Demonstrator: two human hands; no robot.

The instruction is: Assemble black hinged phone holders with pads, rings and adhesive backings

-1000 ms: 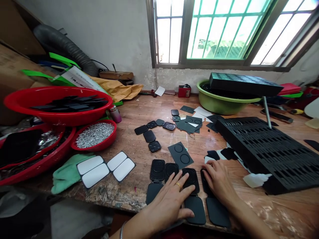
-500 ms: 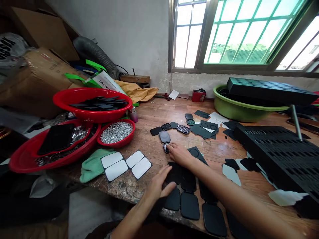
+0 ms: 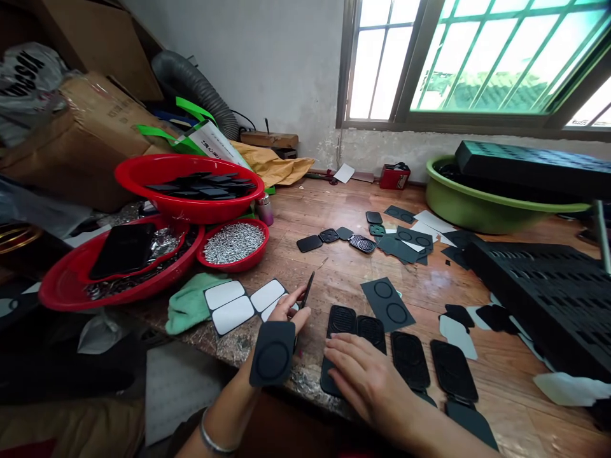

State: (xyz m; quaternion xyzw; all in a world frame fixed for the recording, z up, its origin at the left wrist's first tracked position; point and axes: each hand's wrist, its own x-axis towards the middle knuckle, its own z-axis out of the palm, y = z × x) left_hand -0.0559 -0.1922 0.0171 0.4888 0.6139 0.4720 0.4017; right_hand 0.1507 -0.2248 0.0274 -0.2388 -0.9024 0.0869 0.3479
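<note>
The left hand pinches a matte black pad — rounded rectangle, ring embossed — over the table's front edge; the right hand lies spread on ribbed pads there. Earlier the left lay flat, empty.

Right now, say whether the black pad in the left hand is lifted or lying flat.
Lifted: the left hand holds the black pad upright off the table, ringed face showing.

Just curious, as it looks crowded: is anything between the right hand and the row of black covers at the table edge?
Nothing visible. The right hand lies flat on the leftmost black cover of the row. The left hand holds a black pad off to the side.
</note>
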